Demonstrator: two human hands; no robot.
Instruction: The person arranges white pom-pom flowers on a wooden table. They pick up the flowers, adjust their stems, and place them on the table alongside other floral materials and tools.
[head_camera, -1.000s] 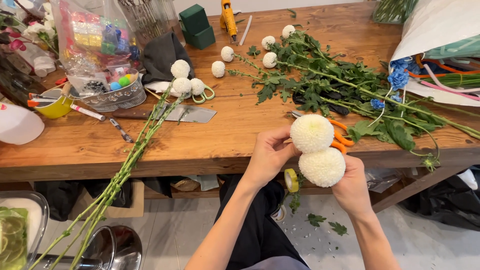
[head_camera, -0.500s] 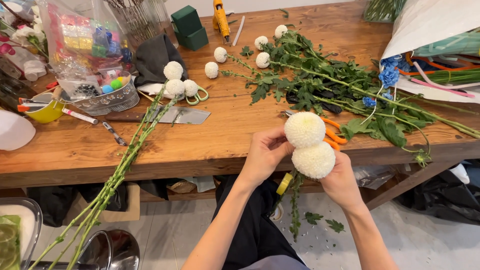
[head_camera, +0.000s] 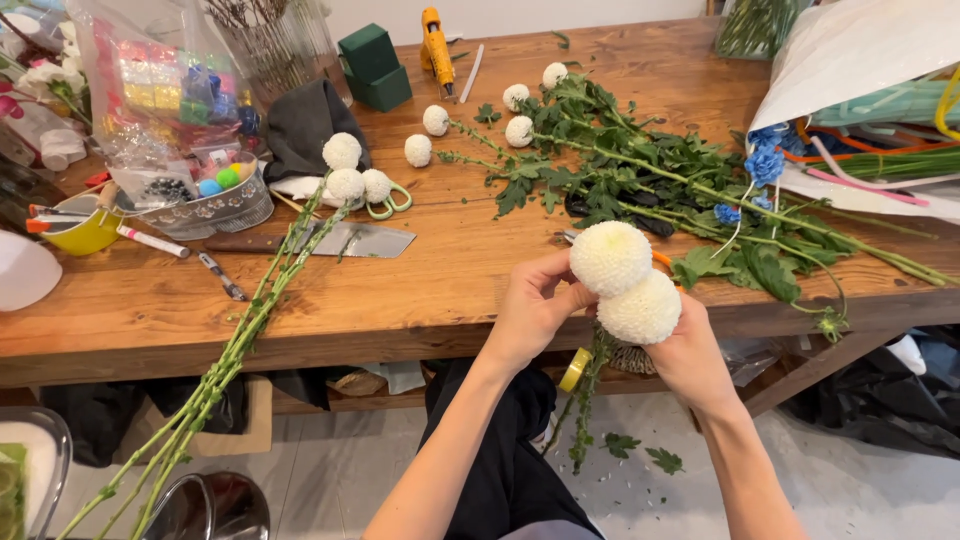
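Left hand (head_camera: 535, 310) is closed around the stem just under the upper white bloom (head_camera: 610, 258), thumb and fingers pinching. Right hand (head_camera: 690, 355) is curled under the lower white bloom (head_camera: 640, 308), gripping its stem from below. The two blooms touch, one stacked slightly above and left of the other, both held just off the table's (head_camera: 430, 290) near edge, right of its middle. Their stems (head_camera: 590, 400) hang together below the edge; the long axis runs roughly vertical, heads toward the camera and the table, cut ends toward the floor, leaves still on the lower part.

Progress, as judged: two blooms are gathered into one grip. Three stripped stems with white heads (head_camera: 345, 180) lie diagonally over the near-left part of the table, heads toward its centre, ends overhanging the near edge. A pile of leafy stems (head_camera: 650, 185) with more white heads lies toward the far-right corner, apparently not yet worked. Loose leaves (head_camera: 640, 450) lie on the floor.

A knife (head_camera: 330, 240) and green-handled scissors (head_camera: 385, 205) lie beside the stripped stems; green foam blocks (head_camera: 372, 65) and a yellow glue gun (head_camera: 435, 45) sit at the far edge.
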